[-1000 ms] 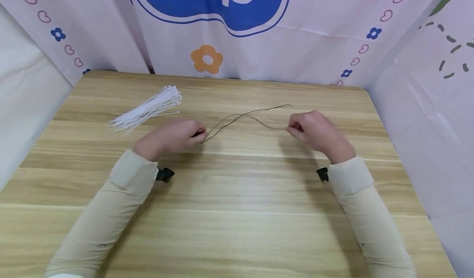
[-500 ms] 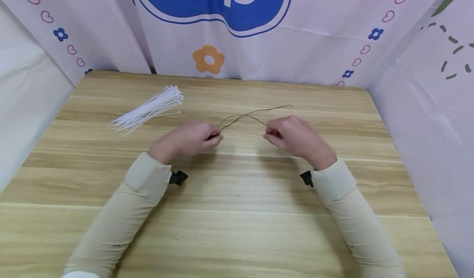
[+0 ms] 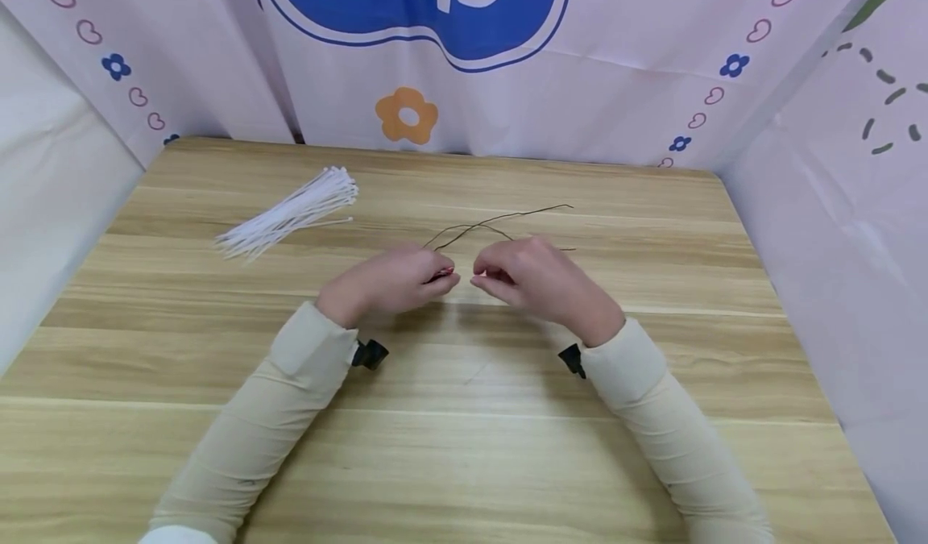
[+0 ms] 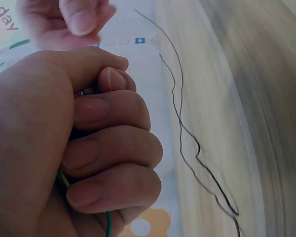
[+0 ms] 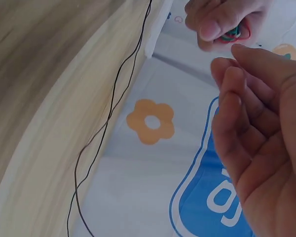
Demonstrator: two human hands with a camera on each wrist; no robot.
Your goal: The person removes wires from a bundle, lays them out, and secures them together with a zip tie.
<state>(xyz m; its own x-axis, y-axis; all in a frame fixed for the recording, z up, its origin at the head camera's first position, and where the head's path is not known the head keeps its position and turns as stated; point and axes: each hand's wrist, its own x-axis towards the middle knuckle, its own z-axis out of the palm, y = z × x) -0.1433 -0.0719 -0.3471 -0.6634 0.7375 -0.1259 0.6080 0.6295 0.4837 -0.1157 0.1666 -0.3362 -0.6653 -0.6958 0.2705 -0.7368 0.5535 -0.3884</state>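
Observation:
My left hand (image 3: 395,282) is curled into a fist round a small bundle of coloured wires. Red and green loops of the wires (image 5: 232,33) show past its thumb in the right wrist view, and a green wire (image 4: 108,224) sticks out below the fingers in the left wrist view. Close by on the right, my right hand (image 3: 547,280) is loosely bent with a gap between thumb and forefinger. I see nothing in it. Two thin dark wires (image 3: 474,226) cross on the table behind both hands; their near parts are hidden by the hands.
A bundle of white cable ties (image 3: 290,213) lies at the back left of the wooden table (image 3: 464,447). White printed cloth (image 3: 623,68) hangs behind the table, and plain white sheeting borders its sides.
Both hands have moved inward and a little nearer, now almost meeting. The right hand has let go of the dark wire's end, which shows on the table beyond it. The cable ties stay put.

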